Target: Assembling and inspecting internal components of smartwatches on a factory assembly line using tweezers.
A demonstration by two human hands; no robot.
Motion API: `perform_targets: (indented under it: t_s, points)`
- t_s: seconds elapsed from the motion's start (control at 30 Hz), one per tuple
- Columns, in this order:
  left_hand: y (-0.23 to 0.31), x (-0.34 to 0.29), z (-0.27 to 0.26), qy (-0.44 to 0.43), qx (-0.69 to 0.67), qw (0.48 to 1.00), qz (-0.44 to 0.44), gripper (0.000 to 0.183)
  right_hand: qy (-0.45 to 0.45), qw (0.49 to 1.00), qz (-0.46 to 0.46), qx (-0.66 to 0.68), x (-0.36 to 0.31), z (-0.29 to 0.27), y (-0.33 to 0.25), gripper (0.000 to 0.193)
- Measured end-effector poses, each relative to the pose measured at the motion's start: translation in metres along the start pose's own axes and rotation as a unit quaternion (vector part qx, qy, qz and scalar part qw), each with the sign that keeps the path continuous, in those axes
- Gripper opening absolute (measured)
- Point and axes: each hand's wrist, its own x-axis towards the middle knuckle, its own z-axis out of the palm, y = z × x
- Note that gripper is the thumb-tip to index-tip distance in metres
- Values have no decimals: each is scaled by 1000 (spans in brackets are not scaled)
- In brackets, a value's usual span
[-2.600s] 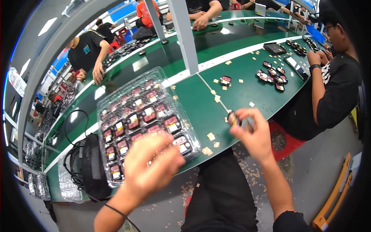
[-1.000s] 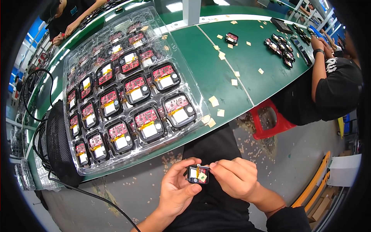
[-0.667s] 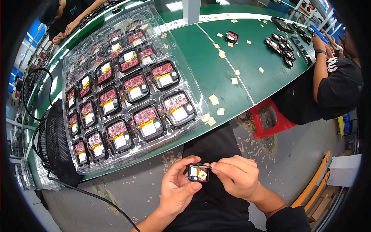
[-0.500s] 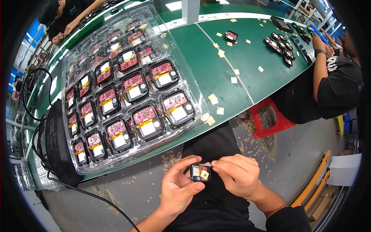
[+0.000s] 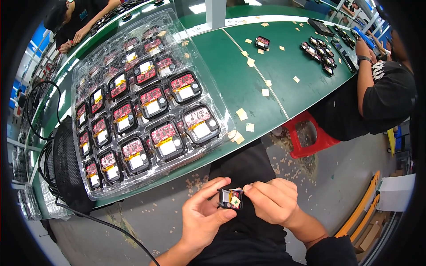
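Note:
Between the thumb and fingers of my left hand [image 5: 203, 213] is a small black device housing [image 5: 224, 205], tilted above my lap. Inside it show a silvery battery block, an orange strip, some red circuit board and a cream sticker [image 5: 235, 201] with a green mark. My right hand [image 5: 274, 201] pinches thin metal tweezers [image 5: 236, 190], whose tip lies over the housing's far edge. Whether the tip touches the parts inside is too small to tell. Ahead on the left, a clear plastic tray [image 5: 222, 116] carries several similar housings [image 5: 164, 140] with red boards and white batteries.
The green table [image 5: 266, 108] bears scattered cream stickers [image 5: 241, 114], one lone housing [image 5: 262, 42] and a cluster of housings [image 5: 320, 52]. A black mesh bag [image 5: 71, 164] and cable stand left. A co-worker [image 5: 377, 97] sits at right beside a red stool [image 5: 306, 135].
The view has shifted slightly. My left hand still holds the housing and my right the tweezers, with the tweezers' tip hardly moved.

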Motion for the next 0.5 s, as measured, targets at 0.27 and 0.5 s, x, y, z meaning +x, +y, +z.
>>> perform_targets:
  t_s: [0.27,0.5]
  points:
    - [19,-11,-1,-105,6,993,47,66,12,978,29,206,14,-10,14,25]
    - [71,-19,5,-48,172,973,148,72,34,977,202,-51,80,-4,92,27]
